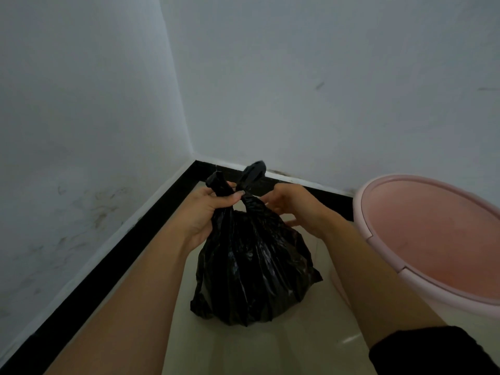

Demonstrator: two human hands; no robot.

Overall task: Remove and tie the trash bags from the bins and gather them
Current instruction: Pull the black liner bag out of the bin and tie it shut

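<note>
A full black trash bag [254, 269] stands on the pale tiled floor in the corner of the room. Its neck is gathered into a knot with two ends sticking up. My left hand [208, 212] grips the left end of the bag's neck, thumb pressed across it. My right hand [292, 204] is at the right side of the knot with its fingers curled behind the plastic; whether it holds the other end is hidden. A pink round bin [433, 239] without a bag stands to the right, close to my right forearm.
Two grey-white walls [297, 77] meet in a corner just behind the bag, with a black skirting board [108, 266] along their base. The floor [270, 347] in front of the bag is glossy beige tile.
</note>
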